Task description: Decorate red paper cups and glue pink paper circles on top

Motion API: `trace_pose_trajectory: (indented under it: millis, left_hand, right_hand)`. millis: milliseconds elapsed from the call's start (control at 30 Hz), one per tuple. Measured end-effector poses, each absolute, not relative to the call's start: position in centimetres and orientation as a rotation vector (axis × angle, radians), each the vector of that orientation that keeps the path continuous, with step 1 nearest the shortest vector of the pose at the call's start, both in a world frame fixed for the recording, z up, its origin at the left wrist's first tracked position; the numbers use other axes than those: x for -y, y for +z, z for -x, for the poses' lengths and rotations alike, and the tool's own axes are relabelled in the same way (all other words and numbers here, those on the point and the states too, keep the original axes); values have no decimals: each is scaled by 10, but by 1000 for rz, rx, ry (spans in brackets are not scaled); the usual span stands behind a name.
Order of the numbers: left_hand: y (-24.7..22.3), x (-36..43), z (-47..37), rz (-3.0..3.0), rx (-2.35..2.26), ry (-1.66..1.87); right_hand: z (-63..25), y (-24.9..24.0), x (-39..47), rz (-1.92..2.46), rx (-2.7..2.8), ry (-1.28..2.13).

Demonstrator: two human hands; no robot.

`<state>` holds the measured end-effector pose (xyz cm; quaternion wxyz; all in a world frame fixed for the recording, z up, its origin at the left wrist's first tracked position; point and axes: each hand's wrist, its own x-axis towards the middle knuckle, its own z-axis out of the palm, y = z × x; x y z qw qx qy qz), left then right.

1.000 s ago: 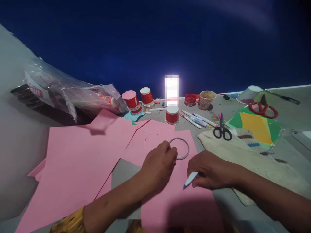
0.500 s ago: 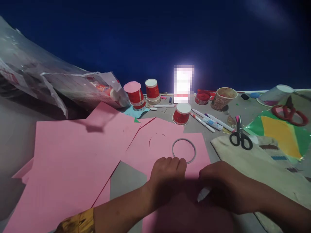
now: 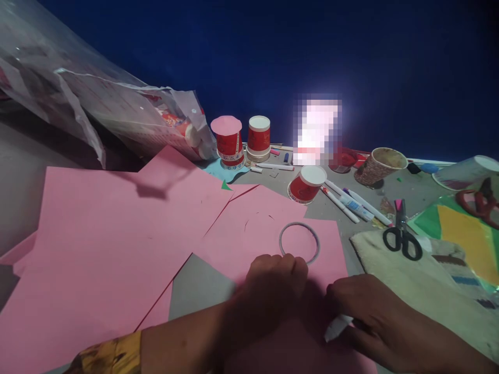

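Observation:
My left hand (image 3: pixel 275 283) is curled closed over the pink paper sheet (image 3: pixel 331 241), its knuckles against the near edge of a thin grey ring (image 3: pixel 280 244). Its fingertips and thumb are hidden, so what they grip, if anything, does not show. To its right, my right hand (image 3: pixel 374 309) is closed round a white marker (image 3: pixel 338 328), whose pale tapered end points down and left over the shadowed paper. Short curved marks show on the sheet left of the ring.
More pink sheets (image 3: pixel 109 234) spread left. Red paper cups (image 3: pixel 306 186), markers (image 3: pixel 346 202) and a glowing blurred screen (image 3: pixel 317 130) stand beyond. On the right are black-handled scissors (image 3: pixel 401 239) on a pale cloth (image 3: pixel 429 291) and red-handled scissors (image 3: pixel 475 205). A plastic bag (image 3: pixel 128 119) lies far left.
The view has tilted and turned a little, so most things on the table sit further right. My left hand stays by the ring, and my right hand still holds the marker, with its wrist slightly turned.

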<state>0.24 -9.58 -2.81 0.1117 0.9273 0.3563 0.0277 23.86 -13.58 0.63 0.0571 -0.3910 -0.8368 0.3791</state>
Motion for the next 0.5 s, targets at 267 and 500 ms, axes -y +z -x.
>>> trace_pose_trajectory:
  millis: [267, 500]
  left_hand:
    - [-29, 94, -5, -2734, -1091, 112]
    - [-29, 90, -7, -2686, -1135, 32]
  right_hand:
    - [-238, 5, 138, 1267, 2559, 1107]
    - [-233, 9, 137, 1319, 2606, 962]
